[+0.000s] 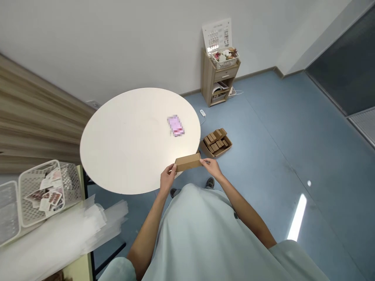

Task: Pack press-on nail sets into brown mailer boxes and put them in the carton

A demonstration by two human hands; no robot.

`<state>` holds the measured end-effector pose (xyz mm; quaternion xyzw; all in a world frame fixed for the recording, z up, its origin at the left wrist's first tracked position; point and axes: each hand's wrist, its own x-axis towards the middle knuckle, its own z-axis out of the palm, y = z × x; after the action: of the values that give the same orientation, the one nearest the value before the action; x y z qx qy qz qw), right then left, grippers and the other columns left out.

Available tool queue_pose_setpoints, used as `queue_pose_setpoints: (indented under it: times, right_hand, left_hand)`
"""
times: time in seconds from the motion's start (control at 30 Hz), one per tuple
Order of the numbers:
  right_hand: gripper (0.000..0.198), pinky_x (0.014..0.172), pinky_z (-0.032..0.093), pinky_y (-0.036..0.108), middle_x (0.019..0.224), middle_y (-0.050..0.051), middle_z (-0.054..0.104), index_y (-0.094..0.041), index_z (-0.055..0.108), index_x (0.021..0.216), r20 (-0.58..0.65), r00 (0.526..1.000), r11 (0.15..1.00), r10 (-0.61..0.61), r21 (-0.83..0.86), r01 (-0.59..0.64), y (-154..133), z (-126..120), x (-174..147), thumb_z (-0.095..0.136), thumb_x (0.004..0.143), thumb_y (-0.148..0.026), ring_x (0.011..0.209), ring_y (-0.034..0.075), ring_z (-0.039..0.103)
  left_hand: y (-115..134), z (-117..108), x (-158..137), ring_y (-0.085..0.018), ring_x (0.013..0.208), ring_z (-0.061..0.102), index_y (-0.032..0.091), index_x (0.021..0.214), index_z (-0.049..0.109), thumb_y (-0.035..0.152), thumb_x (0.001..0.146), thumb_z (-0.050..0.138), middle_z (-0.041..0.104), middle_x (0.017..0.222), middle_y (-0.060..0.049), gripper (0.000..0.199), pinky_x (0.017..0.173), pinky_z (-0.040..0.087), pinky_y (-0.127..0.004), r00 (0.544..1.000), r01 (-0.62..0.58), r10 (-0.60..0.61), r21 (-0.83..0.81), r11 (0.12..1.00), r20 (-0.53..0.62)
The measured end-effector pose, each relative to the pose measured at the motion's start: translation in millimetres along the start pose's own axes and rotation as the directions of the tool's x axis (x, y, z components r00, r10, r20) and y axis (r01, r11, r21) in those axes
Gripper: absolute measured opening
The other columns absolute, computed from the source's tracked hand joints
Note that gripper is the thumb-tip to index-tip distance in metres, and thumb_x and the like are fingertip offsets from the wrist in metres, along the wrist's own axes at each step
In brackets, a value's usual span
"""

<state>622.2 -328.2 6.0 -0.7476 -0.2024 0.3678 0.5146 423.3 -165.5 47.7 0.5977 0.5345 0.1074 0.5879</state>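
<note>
A long brown cardboard box point(188, 162) is held level between my two hands, over the near right edge of the round white table point(125, 136). My left hand point(168, 176) grips its left end, thumb on the near side. At the other end, my right hand point(211, 167) pinches the corner with thumb and fingers. The box looks closed; what is in it cannot be seen. On the tabletop beyond lies a pink, blurred flat item point(175, 125), apart from both hands.
On the floor to the right stands an open carton point(216, 153) of several small brown boxes. A wooden cabinet point(207, 78) with a basket of flowers is against the wall. At left are a white basket point(70, 183) of cards and translucent sheets point(64, 230).
</note>
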Motion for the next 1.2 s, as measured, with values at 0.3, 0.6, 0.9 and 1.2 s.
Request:
queue_pose_setpoints:
  times: [0.3,0.6,0.9,1.2]
  right_hand:
    - [0.052,0.092,0.061,0.042,0.104,0.009,0.083,-0.021,0.081,0.102,-0.198,0.956,0.948,0.218,0.275,-0.159,43.8,-129.8,-16.3,0.079,0.079,-0.068,0.097,0.028,0.077]
    - [0.055,0.091,0.060,0.040,0.108,0.010,0.081,-0.021,0.079,0.099,-0.146,0.935,0.897,0.323,0.362,-0.254,42.5,-197.8,27.2,0.086,0.071,-0.068,0.099,0.026,0.074]
    - [0.050,0.085,0.056,0.037,0.093,0.008,0.079,-0.022,0.073,0.081,-0.163,0.902,0.912,0.400,0.173,-0.373,4.1,-277.0,106.8,0.091,0.064,-0.066,0.090,0.024,0.071]
    - [0.049,0.086,0.055,0.036,0.096,0.004,0.078,-0.024,0.075,0.087,-0.031,0.922,0.917,0.387,0.116,-0.381,-14.6,-339.1,202.9,0.095,0.063,-0.062,0.089,0.022,0.070]
  left_hand:
    - [43.9,137.4,0.7,-0.031,0.107,0.078,0.019,0.134,0.072,0.049,0.087,0.072,0.082,0.118,-0.011,0.056,0.106,0.058,-0.048,0.975,0.024,-0.058,0.153,0.988,0.215]
    - [69.0,205.4,56.6,-0.032,0.121,0.073,0.019,0.129,0.073,0.042,0.086,0.071,0.077,0.130,-0.012,0.048,0.111,0.054,-0.048,0.949,-0.059,0.006,0.160,0.985,0.315]
    - [106.0,280.5,134.2,-0.027,0.105,0.074,0.019,0.119,0.073,0.030,0.083,0.070,0.076,0.125,-0.012,0.038,0.096,0.061,-0.042,0.932,-0.073,-0.004,0.199,0.977,0.363]
    - [141.0,342.2,179.7,-0.022,0.094,0.074,0.019,0.108,0.069,0.022,0.084,0.066,0.077,0.114,-0.009,0.024,0.093,0.061,-0.039,0.951,0.068,-0.128,0.212,0.975,0.282]
